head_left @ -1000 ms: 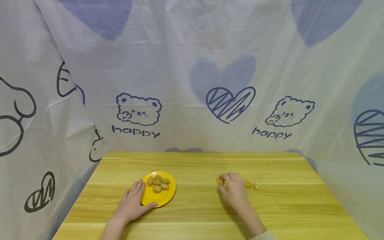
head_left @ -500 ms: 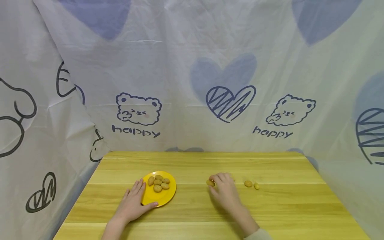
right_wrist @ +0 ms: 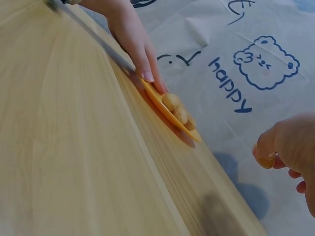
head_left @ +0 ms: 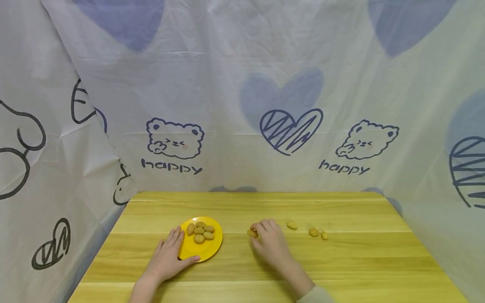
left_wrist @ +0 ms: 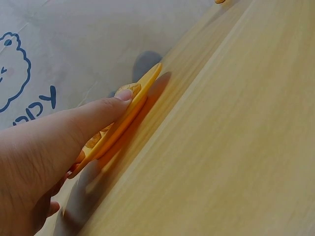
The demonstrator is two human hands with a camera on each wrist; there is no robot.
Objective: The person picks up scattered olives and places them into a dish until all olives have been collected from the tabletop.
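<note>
A yellow plate (head_left: 206, 252) lies on the table, bearing several tan, oval, nut-like pieces (head_left: 199, 238). My left hand (head_left: 163, 257) rests against its left side. The fingers lie straight along the rim, and the thumb (left_wrist: 106, 110) is over the near edge. To the right of the plate, my right hand (head_left: 272, 246) pinches one tan oval nut-like piece (head_left: 252, 233) between thumb and fingertips. That same piece (right_wrist: 267, 161) shows under the fingertips in the right wrist view. The other fingers of that hand are bent.
Three more pieces lie on the wooden table (head_left: 341, 269) to the right: one piece (head_left: 292, 225) just beyond my right hand, a rounder piece (head_left: 313, 232), and a smaller piece (head_left: 324, 235) beside it. A printed cloth (head_left: 231, 160) hangs behind the table.
My right hand has moved left toward the plate with the pinched piece, uncovering another piece on the table behind it. My left hand and the plate have stayed in place.
</note>
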